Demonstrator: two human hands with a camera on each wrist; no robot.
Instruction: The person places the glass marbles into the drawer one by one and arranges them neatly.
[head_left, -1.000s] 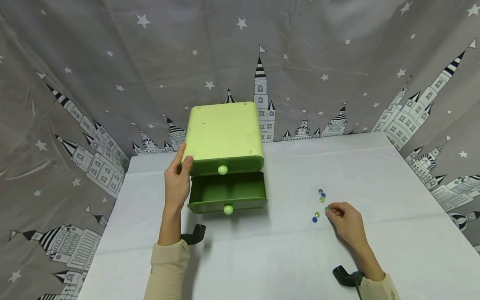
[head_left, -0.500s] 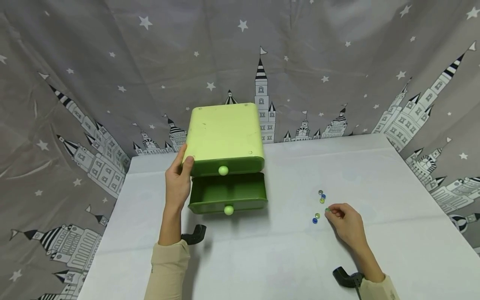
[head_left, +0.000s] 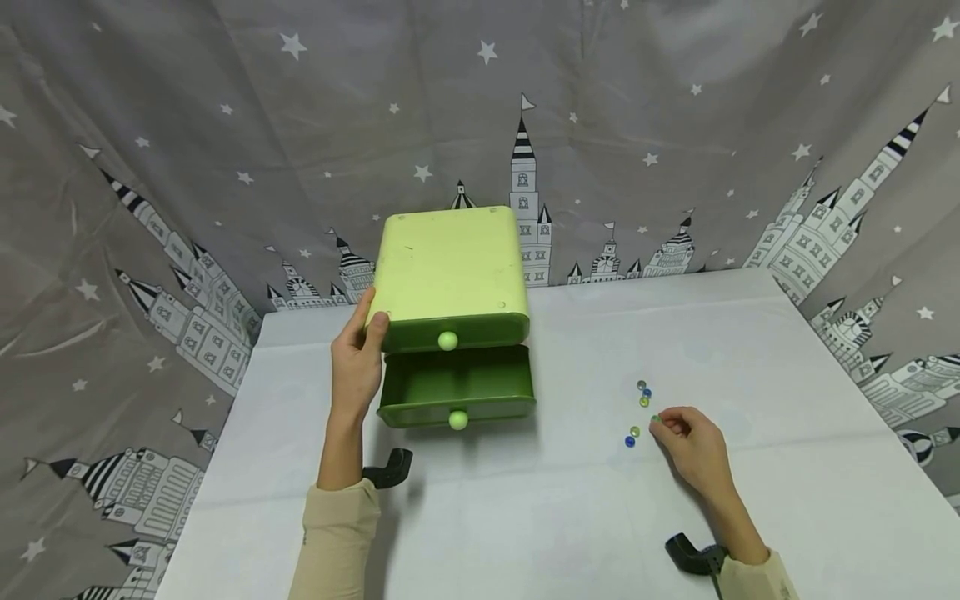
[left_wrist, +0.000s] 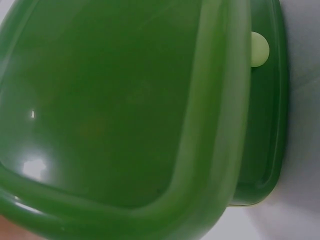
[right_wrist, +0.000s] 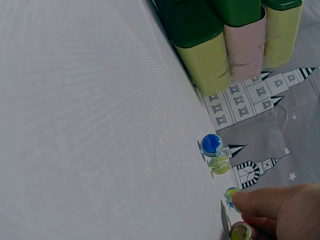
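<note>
A light green drawer box (head_left: 450, 271) stands at the back of the white table (head_left: 570, 508), and its lower drawer (head_left: 457, 387) is pulled out, with nothing visible inside. My left hand (head_left: 369, 327) grips the box's left side, thumb on the front edge. The left wrist view is filled by the box's dark green side (left_wrist: 115, 110) and a pale knob (left_wrist: 259, 48). To the right, several glass marbles (head_left: 643, 396) lie loose. My right hand (head_left: 660, 423) pinches a green marble (head_left: 655, 419) at its fingertips (right_wrist: 250, 202); a blue marble (right_wrist: 212, 144) and a yellow one (right_wrist: 219, 164) lie beside it.
A grey curtain printed with stars and castles (head_left: 675, 125) hangs behind and around the table. Black wrist mounts (head_left: 390, 467) sit by both sleeves. The upper drawer's knob (head_left: 447, 340) faces me, that drawer pushed in.
</note>
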